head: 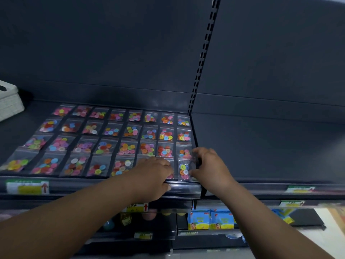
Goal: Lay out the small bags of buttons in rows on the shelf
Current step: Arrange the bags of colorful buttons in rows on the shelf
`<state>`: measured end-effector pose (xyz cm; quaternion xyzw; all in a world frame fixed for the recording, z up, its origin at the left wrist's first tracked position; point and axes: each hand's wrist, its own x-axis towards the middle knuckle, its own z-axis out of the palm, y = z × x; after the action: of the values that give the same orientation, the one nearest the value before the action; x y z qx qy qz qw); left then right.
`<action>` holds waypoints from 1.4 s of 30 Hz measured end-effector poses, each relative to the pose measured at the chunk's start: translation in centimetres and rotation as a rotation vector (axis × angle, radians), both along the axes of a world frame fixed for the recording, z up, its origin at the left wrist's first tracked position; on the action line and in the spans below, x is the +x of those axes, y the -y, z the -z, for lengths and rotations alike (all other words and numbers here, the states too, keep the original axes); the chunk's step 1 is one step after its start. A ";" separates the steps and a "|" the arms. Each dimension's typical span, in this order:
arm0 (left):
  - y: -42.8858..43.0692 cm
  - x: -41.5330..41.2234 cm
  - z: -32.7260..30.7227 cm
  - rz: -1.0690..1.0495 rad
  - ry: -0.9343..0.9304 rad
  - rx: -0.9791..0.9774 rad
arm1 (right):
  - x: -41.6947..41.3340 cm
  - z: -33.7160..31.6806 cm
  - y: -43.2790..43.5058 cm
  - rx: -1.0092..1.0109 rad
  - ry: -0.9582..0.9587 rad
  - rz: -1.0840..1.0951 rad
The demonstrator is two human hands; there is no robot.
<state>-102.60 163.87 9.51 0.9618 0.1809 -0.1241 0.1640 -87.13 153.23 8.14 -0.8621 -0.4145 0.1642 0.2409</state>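
Note:
Several small clear bags of coloured buttons lie in rows on the dark shelf. The front row's rightmost bag lies at the shelf's right front corner. My right hand pinches the right edge of this bag with thumb and fingers. My left hand lies flat over the neighbouring bags in the front row, its fingers touching them and its thumb at the shelf's front lip. What lies under the left hand is hidden.
A slotted upright divides this shelf from the bare dark shelf to the right. A white basket stands at the far left. Price labels line the front rail. Blue packets sit on a lower shelf.

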 end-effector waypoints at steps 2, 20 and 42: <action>0.0 0.0 0.0 0.001 0.003 0.000 | -0.1 -0.2 0.1 0.028 0.069 -0.043; -1.2 0.9 -0.2 -0.025 0.117 0.073 | 0.3 -0.3 -1.1 0.036 0.181 -0.271; -2.5 3.5 0.2 -0.061 -0.030 0.055 | 1.6 0.5 -3.0 -0.250 0.270 -0.426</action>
<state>-99.08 166.32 9.34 0.9580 0.2156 -0.1283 0.1386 -85.53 156.26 7.59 -0.7926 -0.5913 0.1449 0.0351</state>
